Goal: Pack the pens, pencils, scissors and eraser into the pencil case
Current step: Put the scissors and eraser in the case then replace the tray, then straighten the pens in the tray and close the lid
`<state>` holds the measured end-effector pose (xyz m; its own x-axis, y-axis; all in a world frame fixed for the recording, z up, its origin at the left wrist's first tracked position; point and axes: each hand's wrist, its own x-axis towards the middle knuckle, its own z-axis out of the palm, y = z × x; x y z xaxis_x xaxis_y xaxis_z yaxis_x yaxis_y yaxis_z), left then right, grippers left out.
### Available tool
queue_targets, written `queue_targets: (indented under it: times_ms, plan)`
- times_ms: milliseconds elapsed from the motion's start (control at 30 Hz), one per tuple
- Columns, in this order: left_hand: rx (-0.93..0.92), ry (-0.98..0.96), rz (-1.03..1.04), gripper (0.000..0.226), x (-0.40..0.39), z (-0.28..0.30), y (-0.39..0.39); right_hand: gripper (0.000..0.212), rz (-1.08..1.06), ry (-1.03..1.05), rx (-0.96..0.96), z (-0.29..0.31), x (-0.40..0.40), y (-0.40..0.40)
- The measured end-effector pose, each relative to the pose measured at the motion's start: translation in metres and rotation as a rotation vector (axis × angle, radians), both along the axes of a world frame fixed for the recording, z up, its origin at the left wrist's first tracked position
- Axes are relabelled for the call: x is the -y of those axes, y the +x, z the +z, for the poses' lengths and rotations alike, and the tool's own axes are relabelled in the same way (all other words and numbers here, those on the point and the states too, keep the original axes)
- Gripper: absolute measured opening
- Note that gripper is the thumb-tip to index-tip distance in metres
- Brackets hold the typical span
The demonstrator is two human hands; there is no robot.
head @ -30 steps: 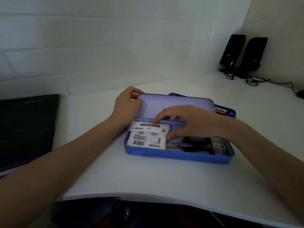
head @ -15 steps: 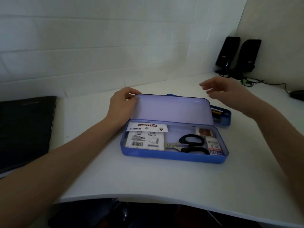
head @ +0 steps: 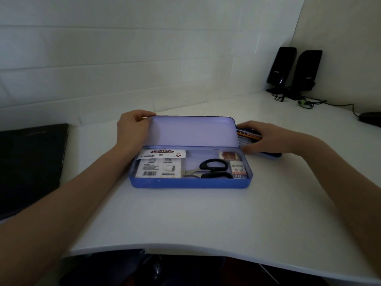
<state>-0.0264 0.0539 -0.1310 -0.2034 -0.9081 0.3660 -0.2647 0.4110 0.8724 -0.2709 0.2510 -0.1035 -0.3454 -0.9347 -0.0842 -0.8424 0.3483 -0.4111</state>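
A blue tin pencil case [head: 189, 184] lies open in the middle of the white desk, its lilac lid [head: 191, 131] standing up. My left hand [head: 133, 129] grips the lid's left end. Inside lie a sticky-note pack [head: 159, 165], black-handled scissors [head: 208, 171], a small eraser [head: 228, 155] and a 2B lead box [head: 239, 172]. Behind the lid at the right sits a blue tray [head: 268, 155] of pens and pencils [head: 247, 134]. My right hand [head: 268, 139] lies over that tray with its fingers on the pens; whether it grips them is unclear.
A black laptop [head: 31, 166] lies closed at the desk's left. Two black speakers [head: 294, 69] with cables stand in the far right corner, and a dark mouse-like object [head: 370, 118] lies at the right edge. The desk's curved front edge [head: 185, 247] is near me.
My right hand left the inside of the case, rose over the lid, and came down onto the tray of pens behind it. My left hand stayed on the lid.
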Motion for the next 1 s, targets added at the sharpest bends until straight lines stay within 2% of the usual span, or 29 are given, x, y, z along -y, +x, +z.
queue_targets:
  times_ms: [133, 300, 467, 667, 867, 1000]
  plan:
    - [-0.009, 0.005, -0.013, 0.025, 0.001, -0.001, 0.0, 0.081, -0.09, -0.18, 0.103, -0.005, 0.004, -0.004]
    - [-0.005, 0.024, -0.002, 0.024, 0.002, -0.001, 0.0, 0.086, -0.336, -0.342, 0.009, -0.013, 0.003, -0.026]
    - [0.026, 0.012, 0.018, 0.023, 0.004, -0.002, 0.0, 0.082, -0.351, -0.464, 0.146, 0.0, -0.002, -0.027]
    - [0.013, 0.042, 0.022, 0.023, 0.004, -0.003, 0.001, 0.075, -0.109, -0.478, 0.225, 0.017, -0.001, 0.005]
    - [0.011, 0.062, -0.012, 0.021, 0.005, -0.003, 0.002, 0.077, 0.219, -0.277, 0.231, 0.029, -0.003, 0.047]
    - [-0.035, 0.08, -0.025, 0.024, 0.004, -0.003, 0.002, 0.077, 0.344, -0.189, 0.204, 0.026, -0.002, 0.071]
